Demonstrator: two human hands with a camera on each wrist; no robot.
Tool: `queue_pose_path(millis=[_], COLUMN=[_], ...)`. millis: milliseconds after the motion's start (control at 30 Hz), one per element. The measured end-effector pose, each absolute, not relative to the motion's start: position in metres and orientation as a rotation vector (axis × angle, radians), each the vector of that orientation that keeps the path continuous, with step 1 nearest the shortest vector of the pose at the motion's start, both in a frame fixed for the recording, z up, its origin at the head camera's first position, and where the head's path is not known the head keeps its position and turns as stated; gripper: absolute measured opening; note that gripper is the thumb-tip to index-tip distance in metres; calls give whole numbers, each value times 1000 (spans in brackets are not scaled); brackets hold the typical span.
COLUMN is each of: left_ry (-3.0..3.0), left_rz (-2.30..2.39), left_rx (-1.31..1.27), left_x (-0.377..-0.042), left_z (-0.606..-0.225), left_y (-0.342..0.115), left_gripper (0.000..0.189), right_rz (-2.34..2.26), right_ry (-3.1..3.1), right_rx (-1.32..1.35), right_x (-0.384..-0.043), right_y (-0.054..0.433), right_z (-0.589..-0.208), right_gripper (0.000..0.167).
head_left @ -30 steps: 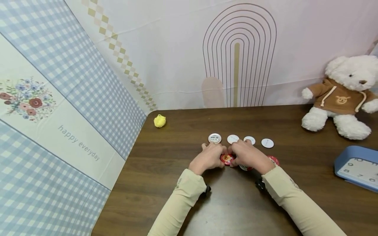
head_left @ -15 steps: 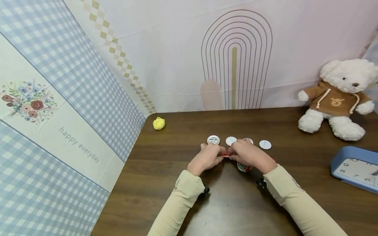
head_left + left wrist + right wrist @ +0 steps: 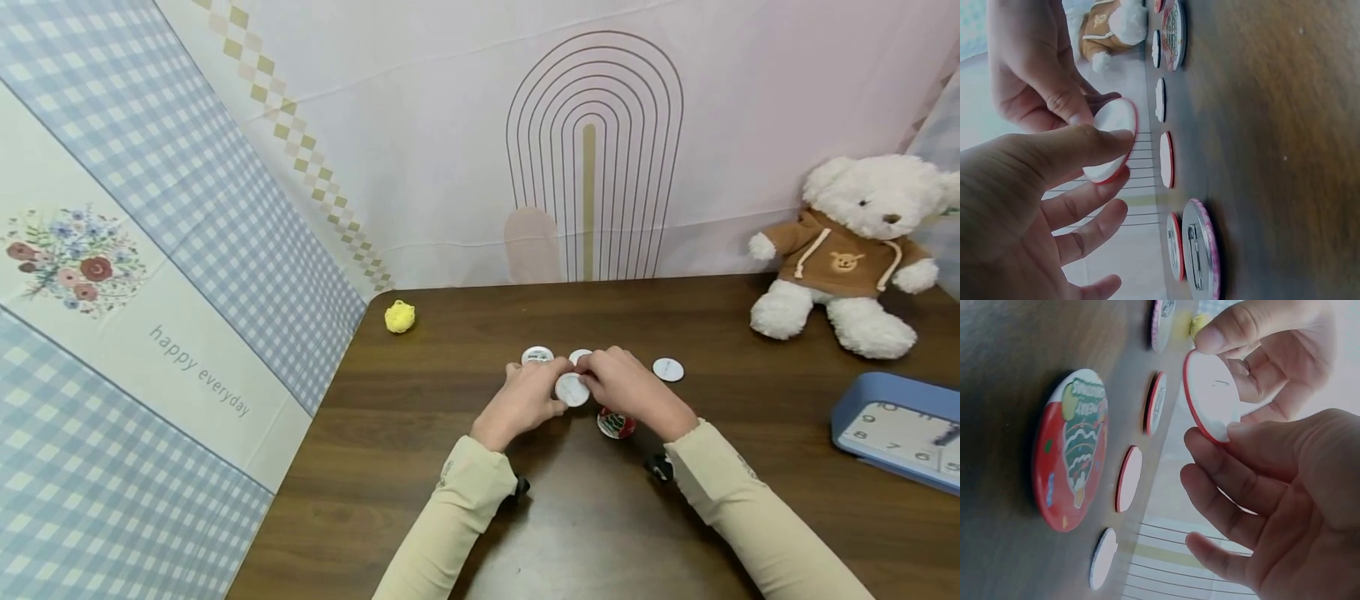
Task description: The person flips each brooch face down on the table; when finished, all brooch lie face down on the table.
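Between both hands, just above the table, a round button badge [image 3: 572,389] is held with its white back up; the right wrist view shows its red rim [image 3: 1189,394]. My left hand [image 3: 522,398] pinches its left side between thumb and index finger, the other fingers spread. At the opposite edge my right hand [image 3: 626,383] pinches it between thumb and finger. A red Christmas-tree badge [image 3: 1072,450] lies face up on the table below the right hand. Beyond the hands a row of badges lies back up, including a pin-backed one [image 3: 1200,250] and a plain white one [image 3: 668,369].
On the brown wooden table [image 3: 420,400] a small yellow ball [image 3: 400,317] lies at the back left. A white teddy bear [image 3: 843,250] in a brown hoodie sits at the back right, with a blue clock [image 3: 892,429] in front of it. A patterned cloth [image 3: 435,167] hangs behind.
The badge between the hands showed its red face a second ago, then stood edge-on, and now shows its white back. Both hands stay near the same spot; the view has shifted slightly.
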State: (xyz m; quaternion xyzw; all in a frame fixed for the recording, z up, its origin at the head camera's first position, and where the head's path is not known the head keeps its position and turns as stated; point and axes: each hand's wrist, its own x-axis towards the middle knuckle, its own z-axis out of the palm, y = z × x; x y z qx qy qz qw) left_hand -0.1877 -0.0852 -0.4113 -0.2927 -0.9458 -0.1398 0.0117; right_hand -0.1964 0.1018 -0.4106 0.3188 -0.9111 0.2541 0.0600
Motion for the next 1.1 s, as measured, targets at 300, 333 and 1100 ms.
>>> queue_pose_path(millis=[300,333,1100], left_ry=[-2949,-2951,-3067], left_rz=[-466,-468,-332], left_rx=[-864,-860,-785], left_x=[-187,-187,-186], left_z=[-412,-412,-419], left_y=[-83,-82,-76], left_gripper=[46,45,38], right_rz=[828,828,634], right_ry=[-2834,-2839,-2905], right_rx=[825,825,1086], right_x=[-201,-201,-192], right_y=[100,100,96], right_z=[-410,-410,-418], right_gripper=[7,6,32])
